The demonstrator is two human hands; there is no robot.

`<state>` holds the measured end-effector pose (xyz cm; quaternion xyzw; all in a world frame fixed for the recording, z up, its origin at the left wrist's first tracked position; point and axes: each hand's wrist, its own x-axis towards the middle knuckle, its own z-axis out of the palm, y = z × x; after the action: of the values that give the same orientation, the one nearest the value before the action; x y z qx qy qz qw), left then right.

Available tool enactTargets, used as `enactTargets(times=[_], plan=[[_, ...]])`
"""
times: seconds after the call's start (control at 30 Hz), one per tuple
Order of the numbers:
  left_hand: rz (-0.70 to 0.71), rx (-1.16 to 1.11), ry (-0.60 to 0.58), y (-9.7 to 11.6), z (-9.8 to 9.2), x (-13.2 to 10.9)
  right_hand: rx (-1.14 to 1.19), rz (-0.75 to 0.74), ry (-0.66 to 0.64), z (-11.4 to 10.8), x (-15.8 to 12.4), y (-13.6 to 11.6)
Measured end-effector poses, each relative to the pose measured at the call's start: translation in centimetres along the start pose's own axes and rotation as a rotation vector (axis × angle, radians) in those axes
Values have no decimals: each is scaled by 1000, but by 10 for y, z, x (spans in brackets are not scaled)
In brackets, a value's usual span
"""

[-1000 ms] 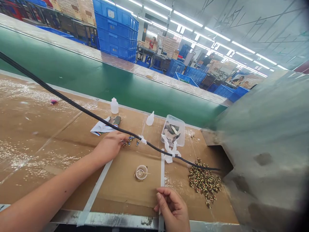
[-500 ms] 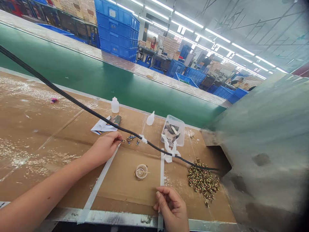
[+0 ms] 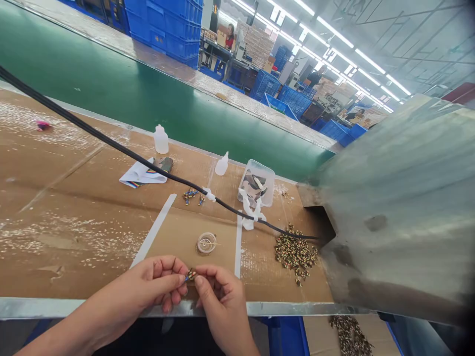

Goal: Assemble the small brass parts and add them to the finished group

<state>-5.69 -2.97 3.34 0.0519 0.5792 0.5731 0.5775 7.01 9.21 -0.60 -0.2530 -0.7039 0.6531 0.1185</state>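
1. At the far left, a small pink scrap point(image 3: 43, 125) lies on the brown cardboard cover of the workbench point(image 3: 48, 198). A black cable point(image 3: 111, 141) starts from this side and goes across the bench to the right, well above the hands and not touching them.
2. The left hand point(image 3: 156, 282) is at the front metal edge of the bench point(image 3: 74, 307). Its thumb and first fingers are closed and grip a small multicoloured piece point(image 3: 191, 275) from the left side.
3. This piece is held in the air between both hands, just above the front edge. It has a blue end, but its exact form is too small to tell.
4. The right hand point(image 3: 222, 301) pinches the same piece from the right side with thumb and index finger, and its other fingers are curled.
5. Behind the hands stand a white plastic bottle point(image 3: 161, 140) and a smaller bottle point(image 3: 221, 165), with a folded paper point(image 3: 143, 175) and a few small blue and gold pieces point(image 3: 190, 196) near them.
6. Further right are a round clear dish point(image 3: 206, 243) and a clear plastic box point(image 3: 257, 183).
7. At the right, a loose pile of small speckled pieces point(image 3: 296, 254) lies beside a grey machine hood point(image 3: 401, 198).
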Motion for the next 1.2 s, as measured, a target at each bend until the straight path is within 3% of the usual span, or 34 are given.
enactTargets(times=[0.2, 0.43, 0.67, 0.87, 1.2], plan=[[16, 47, 5, -6, -1, 2, -15, -4, 0, 3, 1, 2], [70, 122, -90, -20, -6, 5, -16, -57, 5, -1, -3, 2], [355, 401, 56, -42, -7, 10, 56, -39, 14, -4, -6, 6], [527, 606, 109, -54, -12, 10, 60, -39, 17, -4, -4, 4], [586, 652, 180, -48, -3, 5, 231, 47, -37, -6, -4, 6]])
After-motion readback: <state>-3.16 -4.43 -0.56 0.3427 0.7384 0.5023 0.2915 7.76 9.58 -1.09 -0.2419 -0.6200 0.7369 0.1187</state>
